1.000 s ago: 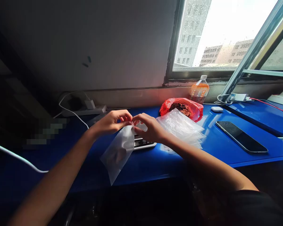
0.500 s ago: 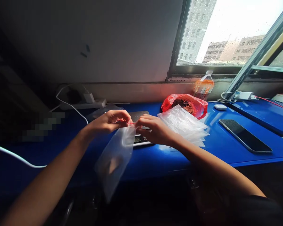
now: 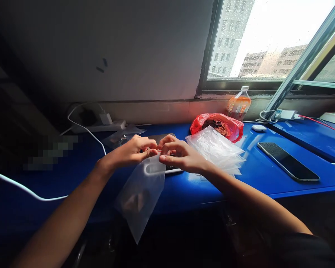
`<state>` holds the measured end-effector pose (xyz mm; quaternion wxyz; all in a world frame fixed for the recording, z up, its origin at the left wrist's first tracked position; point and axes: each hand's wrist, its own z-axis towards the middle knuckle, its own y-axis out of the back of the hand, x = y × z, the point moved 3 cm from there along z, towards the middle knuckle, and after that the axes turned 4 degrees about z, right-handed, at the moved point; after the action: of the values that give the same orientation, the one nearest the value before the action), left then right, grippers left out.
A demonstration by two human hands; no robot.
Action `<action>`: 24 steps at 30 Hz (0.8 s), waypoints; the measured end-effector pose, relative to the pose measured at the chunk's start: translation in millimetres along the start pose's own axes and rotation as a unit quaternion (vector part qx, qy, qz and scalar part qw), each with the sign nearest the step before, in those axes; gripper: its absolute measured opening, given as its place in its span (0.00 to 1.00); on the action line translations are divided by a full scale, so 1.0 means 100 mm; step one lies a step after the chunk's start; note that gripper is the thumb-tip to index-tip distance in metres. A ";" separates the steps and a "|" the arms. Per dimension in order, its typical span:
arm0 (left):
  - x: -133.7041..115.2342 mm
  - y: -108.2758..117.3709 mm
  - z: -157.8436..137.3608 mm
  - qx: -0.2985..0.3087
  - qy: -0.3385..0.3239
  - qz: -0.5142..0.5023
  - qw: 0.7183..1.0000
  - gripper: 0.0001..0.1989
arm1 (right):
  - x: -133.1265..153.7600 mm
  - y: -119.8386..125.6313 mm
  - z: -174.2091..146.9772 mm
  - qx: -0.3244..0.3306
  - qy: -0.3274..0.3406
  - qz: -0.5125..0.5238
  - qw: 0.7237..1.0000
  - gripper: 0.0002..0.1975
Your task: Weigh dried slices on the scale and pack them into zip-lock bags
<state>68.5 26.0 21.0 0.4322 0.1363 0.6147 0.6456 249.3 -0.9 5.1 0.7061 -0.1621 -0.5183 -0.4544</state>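
A clear zip bag [image 3: 141, 197] hangs tilted from my fingers over the table's front edge, with a small brownish shape showing dimly in or through it. My left hand [image 3: 138, 149] pinches its top edge between thumb and fingers. Right beside it, my right hand [image 3: 178, 150] grips the same edge, and the fingertips of both hands nearly meet. Behind and below them a kitchen scale [image 3: 164, 137] is partly hidden; its white front rim and a bit of dark display show.
Right of the scale lies a stack of clear bags [image 3: 213, 149]. Behind it are a red plastic bag [image 3: 198, 124] with dark brown pieces and a drink bottle [image 3: 239, 104]. A phone [image 3: 289, 162], an earphone case [image 3: 259, 128], a power strip [image 3: 97, 127] and a white cable [image 3: 30, 191] also lie on the blue table [image 3: 201, 193].
My hands have drawn together along the bag's top edge, covering the red line seen there before. The hanging bag has swung slightly to the right.
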 end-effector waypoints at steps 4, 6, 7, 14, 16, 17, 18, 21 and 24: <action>0.05 0.05 0.00 0.004 0.004 0.036 0.999 0.19 | -0.01 0.09 0.05 -0.026 0.038 0.074 0.996 0.13; 0.13 0.14 -0.02 -0.079 0.033 0.011 0.996 0.14 | -0.02 0.20 0.07 -0.090 0.043 0.086 0.991 0.11; 0.18 0.20 -0.04 -0.136 0.043 -0.016 0.990 0.12 | -0.04 0.27 0.08 -0.131 0.035 0.081 0.987 0.10; 0.44 0.44 -0.20 -0.443 0.020 -0.202 0.873 0.11 | -0.23 0.47 0.05 -0.245 -0.109 0.028 0.963 0.19; 0.41 0.43 -0.20 -0.487 0.009 -0.224 0.844 0.10 | -0.27 0.37 0.04 -0.217 -0.152 0.079 0.961 0.20; 0.39 0.41 -0.19 -0.500 0.006 -0.234 0.834 0.10 | -0.28 0.30 0.03 -0.200 -0.167 0.114 0.959 0.21; 0.36 0.39 -0.18 -0.502 0.003 -0.243 0.830 0.11 | -0.28 0.23 0.03 -0.180 -0.178 0.154 0.955 0.22; 0.27 0.29 -0.13 -0.474 -0.002 -0.268 0.839 0.12 | -0.25 0.10 0.05 -0.140 -0.173 0.244 0.944 0.24; 0.17 0.21 -0.10 -0.439 -0.020 -0.275 0.855 0.13 | -0.26 0.17 0.06 -0.212 -0.149 0.249 0.933 0.24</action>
<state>43.1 33.8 31.6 0.6191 -0.2291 0.2716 0.7003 258.4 24.5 -11.4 0.6601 -0.4977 -0.4525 -0.3343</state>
